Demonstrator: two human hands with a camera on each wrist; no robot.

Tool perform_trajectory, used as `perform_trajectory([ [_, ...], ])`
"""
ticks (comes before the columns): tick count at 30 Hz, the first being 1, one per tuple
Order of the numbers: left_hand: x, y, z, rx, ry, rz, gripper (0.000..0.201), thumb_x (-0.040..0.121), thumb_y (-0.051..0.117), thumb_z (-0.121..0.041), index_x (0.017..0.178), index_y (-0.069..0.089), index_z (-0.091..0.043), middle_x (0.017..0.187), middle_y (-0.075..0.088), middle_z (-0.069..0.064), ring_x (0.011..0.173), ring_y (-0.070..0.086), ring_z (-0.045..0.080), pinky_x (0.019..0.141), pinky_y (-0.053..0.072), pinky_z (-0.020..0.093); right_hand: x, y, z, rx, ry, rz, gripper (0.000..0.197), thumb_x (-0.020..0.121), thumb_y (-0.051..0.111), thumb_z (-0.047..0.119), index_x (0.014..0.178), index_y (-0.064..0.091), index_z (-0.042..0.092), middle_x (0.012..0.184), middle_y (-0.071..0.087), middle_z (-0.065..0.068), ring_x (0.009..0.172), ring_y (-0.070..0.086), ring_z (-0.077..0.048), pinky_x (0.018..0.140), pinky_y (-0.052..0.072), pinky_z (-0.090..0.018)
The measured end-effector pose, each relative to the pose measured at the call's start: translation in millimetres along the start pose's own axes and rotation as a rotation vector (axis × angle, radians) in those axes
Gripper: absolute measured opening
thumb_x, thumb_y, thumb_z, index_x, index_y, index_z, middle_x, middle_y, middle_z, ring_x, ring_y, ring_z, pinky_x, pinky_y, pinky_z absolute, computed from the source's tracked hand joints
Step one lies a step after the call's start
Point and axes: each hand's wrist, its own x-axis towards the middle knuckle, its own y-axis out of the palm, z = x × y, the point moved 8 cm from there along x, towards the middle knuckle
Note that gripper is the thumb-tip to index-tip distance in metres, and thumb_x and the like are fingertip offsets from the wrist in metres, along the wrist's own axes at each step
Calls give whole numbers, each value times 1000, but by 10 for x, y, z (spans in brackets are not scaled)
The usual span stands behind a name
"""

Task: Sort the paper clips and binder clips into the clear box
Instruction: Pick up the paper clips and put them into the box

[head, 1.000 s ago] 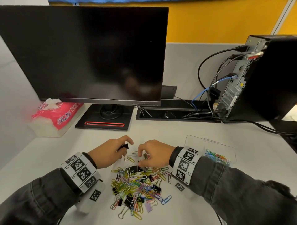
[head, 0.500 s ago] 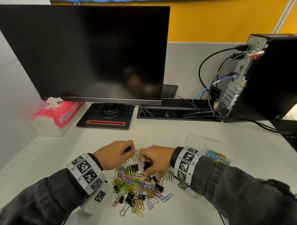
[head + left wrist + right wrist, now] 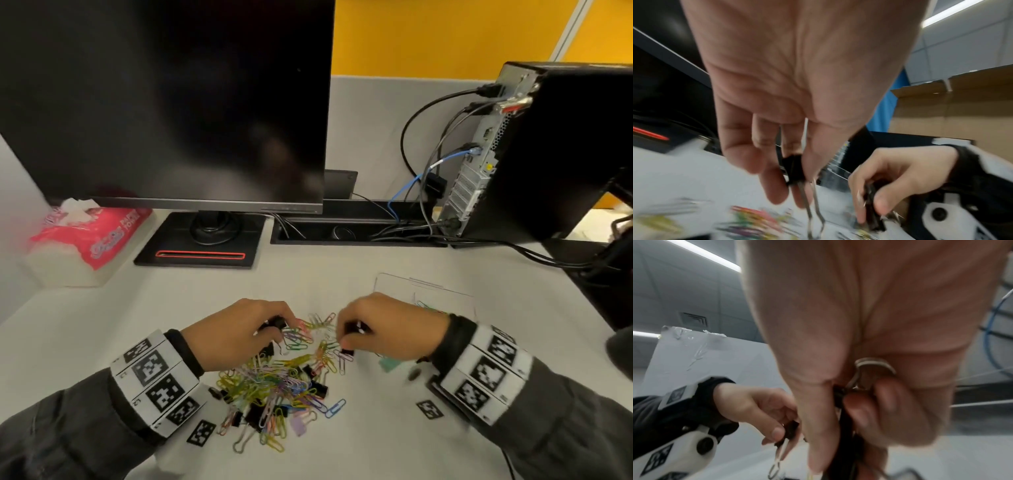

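Note:
A pile of coloured paper clips and black binder clips (image 3: 281,383) lies on the white desk in front of me. My left hand (image 3: 270,329) is at the pile's far left edge and pinches a black binder clip (image 3: 794,168) with its wire handles hanging down. At the pile's far right edge my right hand (image 3: 349,339) grips black binder clips (image 3: 840,404), with a wire handle tucked into the palm. The clear box (image 3: 424,291) stands just behind my right wrist, with several coloured paper clips inside.
A black monitor (image 3: 164,102) on its stand (image 3: 202,243) fills the back. A pink tissue pack (image 3: 89,236) sits at the back left. A computer tower (image 3: 548,150) with cables stands at the back right. A cable tray (image 3: 356,233) runs behind.
Both hands have stayed at the pile's far edge. The right hand has picked up black binder clips from the pile. The left hand keeps hold of its binder clip.

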Motion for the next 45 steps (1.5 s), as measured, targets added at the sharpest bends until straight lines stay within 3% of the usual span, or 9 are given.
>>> perform_trajectory([
  [4,79,215,-412,43,48,42,17,88,62,-34,102,54,-38,92,65,-18,83,60,3,78,51,34,-494,166,-400,-95,166,92,17,91,56,32,92,66,19,89,67,4,77,59,-10,76,50,-26],
  [9,363,613,-901,39,152,185,15,85,65,-19,99,64,-22,96,68,-5,79,54,8,66,39,17,-876,228,-711,-53,290,15,9,90,58,26,98,62,23,87,55,14,72,49,0,69,42,-13],
  [16,711,925,-1176,183,136,189,22,87,63,-27,108,62,-29,105,60,-1,99,56,20,73,40,29,-1037,248,-908,-79,433,-100,14,87,62,23,94,50,23,76,45,16,64,44,-1,53,34,-14],
  [20,741,808,-1252,66,157,78,36,88,62,-36,122,50,-32,113,61,-7,87,56,13,80,49,33,-1051,227,-919,-64,466,-144,25,83,66,26,103,52,23,92,57,6,77,56,-14,65,45,-21],
  [25,540,316,-879,81,45,-43,28,88,59,-45,115,54,-37,109,62,-19,84,61,4,79,51,30,-1112,140,-755,-157,486,-154,39,86,63,30,121,47,24,123,50,3,95,59,-19,79,48,-27],
  [31,24,-131,-187,186,-179,-94,21,82,68,-39,100,57,-41,91,62,-22,76,60,-2,70,50,27,-874,149,-178,-112,233,-180,27,85,65,29,110,55,25,101,52,9,84,50,-11,77,45,-25],
  [36,-268,70,-13,207,-237,59,16,78,71,-41,88,59,-37,84,63,-21,72,57,-4,63,43,19,-348,407,146,-95,44,-62,27,86,64,25,113,58,26,108,54,5,87,51,-13,77,45,-30],
  [42,-500,311,67,325,-266,143,33,69,72,-51,84,52,-29,75,57,-15,62,46,-2,57,33,19,66,598,267,-211,24,10,29,84,66,20,113,58,18,109,54,-4,94,56,-26,69,45,-34],
  [45,-530,424,69,355,-240,158,35,69,70,-50,93,51,-34,92,53,-16,70,43,-3,58,30,19,107,610,294,-246,29,7,27,83,65,18,109,56,18,109,53,-4,94,56,-26,65,40,-31],
])
